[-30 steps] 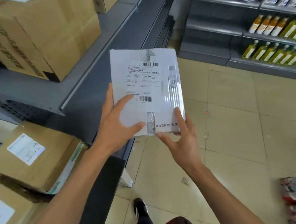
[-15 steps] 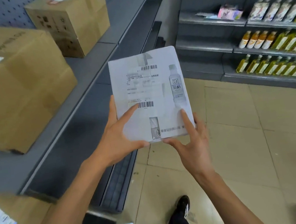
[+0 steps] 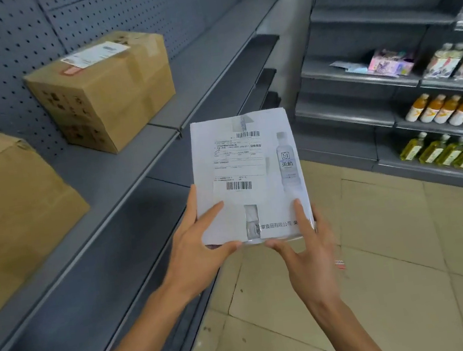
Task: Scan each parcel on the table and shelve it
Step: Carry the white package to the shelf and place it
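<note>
Parcel (image 3: pixel 247 179) first: I see a flat white box with a shipping label and two barcodes on its upper face, a printed bottle down its right side and clear tape across the middle seam. It is held up in the air in front of the grey shelf (image 3: pixel 124 171), just off that shelf's front edge and over the tiled floor (image 3: pixel 380 244). Left hand (image 3: pixel 195 247) holds the near left corner, thumb laid flat on top and fingers curled under the bottom edge. Right hand (image 3: pixel 308 250) holds the near right corner, with one finger stretched along the top face, the thumb at the near edge and the rest tucked beneath. On the shelf, well to the left of the parcel, stand a labelled cardboard box (image 3: pixel 101 89) against the pegboard and a bigger carton (image 3: pixel 8 210) nearer me. Rows of yellow bottles (image 3: pixel 450 146) fill the shelving at far right
</note>
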The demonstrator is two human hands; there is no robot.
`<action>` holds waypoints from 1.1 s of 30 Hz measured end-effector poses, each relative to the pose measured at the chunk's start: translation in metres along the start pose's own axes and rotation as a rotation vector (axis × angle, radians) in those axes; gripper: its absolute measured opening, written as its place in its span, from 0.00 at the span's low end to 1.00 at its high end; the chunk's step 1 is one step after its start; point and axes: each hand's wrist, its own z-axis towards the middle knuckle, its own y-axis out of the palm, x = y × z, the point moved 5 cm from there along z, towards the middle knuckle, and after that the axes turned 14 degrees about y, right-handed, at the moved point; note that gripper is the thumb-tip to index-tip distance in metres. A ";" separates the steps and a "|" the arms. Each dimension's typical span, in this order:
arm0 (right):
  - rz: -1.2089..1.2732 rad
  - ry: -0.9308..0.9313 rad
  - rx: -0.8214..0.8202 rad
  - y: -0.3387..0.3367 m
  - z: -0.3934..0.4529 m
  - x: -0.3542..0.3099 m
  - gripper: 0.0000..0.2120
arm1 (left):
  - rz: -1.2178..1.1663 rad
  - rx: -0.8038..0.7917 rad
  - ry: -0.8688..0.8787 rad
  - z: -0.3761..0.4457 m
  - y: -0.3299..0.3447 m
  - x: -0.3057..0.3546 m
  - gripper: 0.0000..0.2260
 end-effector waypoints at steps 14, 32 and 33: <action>-0.120 -0.125 0.013 0.049 0.197 -0.040 0.36 | 0.051 -0.008 0.168 0.184 0.021 -0.099 0.31; -0.076 -0.195 0.095 0.065 0.453 -0.046 0.34 | 0.153 -0.004 0.292 0.415 0.093 -0.171 0.28; -0.067 -0.208 0.086 0.064 0.472 -0.046 0.34 | 0.160 0.008 0.290 0.429 0.099 -0.174 0.28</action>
